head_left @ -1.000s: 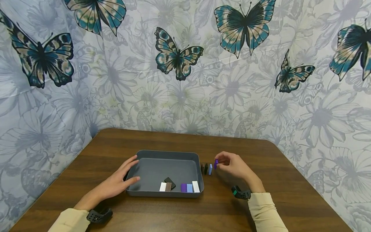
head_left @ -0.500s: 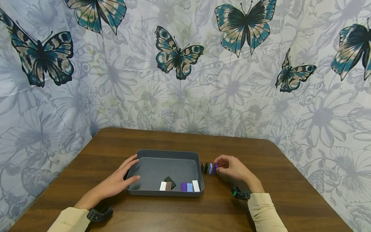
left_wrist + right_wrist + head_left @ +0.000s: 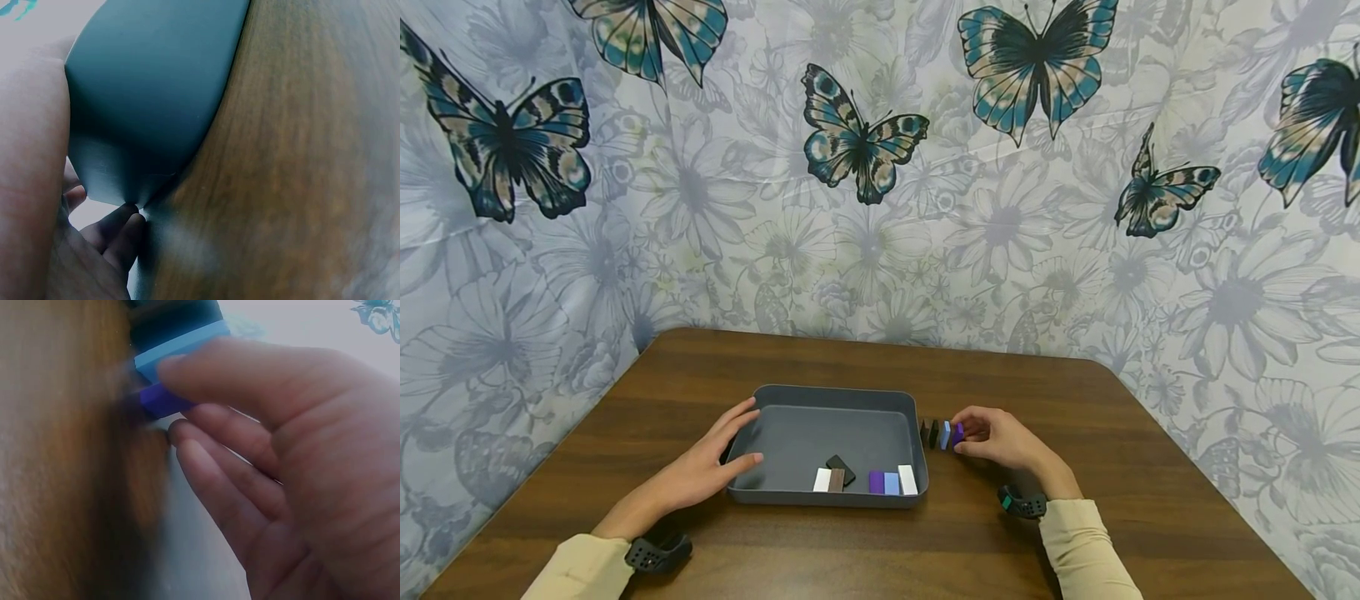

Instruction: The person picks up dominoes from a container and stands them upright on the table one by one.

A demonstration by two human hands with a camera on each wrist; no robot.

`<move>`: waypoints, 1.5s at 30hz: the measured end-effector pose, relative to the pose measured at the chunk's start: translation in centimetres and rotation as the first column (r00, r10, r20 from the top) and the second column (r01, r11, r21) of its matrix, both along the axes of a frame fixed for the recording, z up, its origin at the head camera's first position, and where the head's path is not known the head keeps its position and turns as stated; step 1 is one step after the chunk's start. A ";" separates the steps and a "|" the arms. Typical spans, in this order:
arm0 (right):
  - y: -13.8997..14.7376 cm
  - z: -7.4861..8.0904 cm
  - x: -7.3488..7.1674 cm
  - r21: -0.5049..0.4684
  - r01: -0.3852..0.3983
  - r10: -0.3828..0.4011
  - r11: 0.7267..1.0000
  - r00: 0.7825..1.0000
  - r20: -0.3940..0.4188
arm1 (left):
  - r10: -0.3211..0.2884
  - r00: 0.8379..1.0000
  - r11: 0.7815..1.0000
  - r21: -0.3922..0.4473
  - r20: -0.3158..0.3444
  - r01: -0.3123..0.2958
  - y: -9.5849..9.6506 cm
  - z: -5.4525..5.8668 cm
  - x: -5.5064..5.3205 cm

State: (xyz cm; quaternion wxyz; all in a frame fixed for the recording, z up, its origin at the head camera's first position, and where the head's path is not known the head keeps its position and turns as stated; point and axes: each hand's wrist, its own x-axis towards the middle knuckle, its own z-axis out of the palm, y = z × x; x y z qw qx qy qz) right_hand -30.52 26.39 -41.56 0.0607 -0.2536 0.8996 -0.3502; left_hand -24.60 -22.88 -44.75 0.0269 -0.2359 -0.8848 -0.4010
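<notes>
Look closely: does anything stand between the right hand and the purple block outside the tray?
Nothing visible does: the right hand is at the purple block. The light blue block and two dark blocks stand beyond it, toward the tray.

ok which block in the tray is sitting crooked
The dark block behind the brown one: it's angled, while the other five line up along the tray's near wall.

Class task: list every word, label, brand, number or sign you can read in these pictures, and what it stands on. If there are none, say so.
None: no text can be read in any view.
Gray tray, loose blocks inside it and upright blocks beside it: no lettering visible.
Backdrop: butterflies and flowers, no readable words.
Left wristband and right wristband: too small to tell whether anything is written.
</notes>
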 end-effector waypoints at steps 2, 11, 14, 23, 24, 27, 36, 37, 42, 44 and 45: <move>-0.1 0.0 0.0 -0.008 -0.001 0.001 1.000 1.000 -0.005 | -0.001 1.000 1.000 -0.001 0.001 0.001 0.0 0.0 0.0; -0.1 -0.4 -0.1 0.003 0.017 -0.017 1.000 1.000 -0.005 | -0.002 1.000 1.000 -0.001 -0.002 0.002 0.0 0.1 0.0; -0.1 -0.5 -0.2 0.007 0.021 -0.021 1.000 1.000 -0.009 | -0.002 1.000 1.000 -0.002 -0.005 0.002 0.0 0.0 0.0; -0.2 -0.7 -0.3 0.017 0.025 -0.025 1.000 0.999 -0.032 | -0.002 1.000 1.000 0.003 -0.001 0.002 0.0 0.0 0.0; -0.3 -0.7 -0.3 0.015 0.023 -0.023 1.000 0.999 -0.035 | -0.001 1.000 1.000 0.001 -0.002 0.001 0.0 0.0 0.0; -0.3 -0.7 -0.2 0.009 0.015 -0.015 1.000 0.999 -0.039 | 0.001 1.000 1.000 -0.002 -0.008 -0.001 0.0 0.0 0.0; -0.4 -0.7 -0.2 0.015 0.021 -0.020 1.000 0.999 -0.043 | 0.001 1.000 1.000 -0.007 -0.012 -0.001 0.0 0.0 0.0; -0.4 -0.7 -0.2 0.017 0.022 -0.021 1.000 0.999 -0.044 | 0.002 1.000 1.000 -0.009 -0.013 -0.002 0.0 0.0 0.0; -0.4 -0.8 -0.2 0.009 0.018 -0.018 1.000 0.999 -0.039 | 0.007 1.000 1.000 -0.014 -0.012 -0.007 0.0 0.0 0.0; -0.4 -0.9 -0.2 0.003 0.015 -0.015 1.000 0.999 -0.036 | 0.007 1.000 1.000 -0.015 -0.012 -0.007 0.0 0.0 0.0; -0.4 -0.9 -0.2 -0.001 0.017 -0.017 1.000 0.999 -0.032 | 0.006 1.000 1.000 -0.013 -0.012 -0.006 0.1 0.0 0.0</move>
